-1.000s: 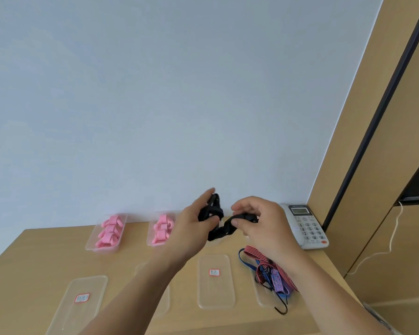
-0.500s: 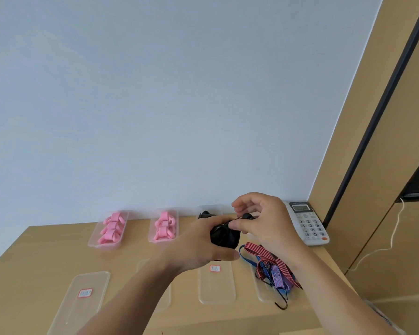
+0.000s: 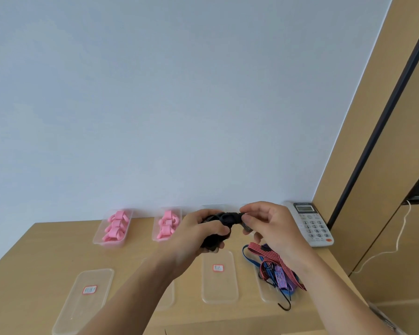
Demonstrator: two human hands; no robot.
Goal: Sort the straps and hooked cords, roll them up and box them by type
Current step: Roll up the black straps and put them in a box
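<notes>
Wooden desk point(image 3: 46, 247): both hands grip black strap point(image 3: 224, 220); lid labels point(image 3: 218, 268) unreadable.

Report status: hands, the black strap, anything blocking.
Left hand grips black strap bundle; right hand pinches its end. Strap held above table, not boxed. Hooked cords lie tangled below right hand; nothing blocking.

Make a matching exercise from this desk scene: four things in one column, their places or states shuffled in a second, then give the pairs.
Things:
1. rolled black strap
2. pink rolled straps
3. striped hooked cords
4. white desk telephone

Places:
A. in clear boxes by the wall
B. far right, beside the wooden panel
C. held between left hand and right hand
D. loose heap on a clear lid

Pairs: 1-C, 2-A, 3-D, 4-B
</notes>
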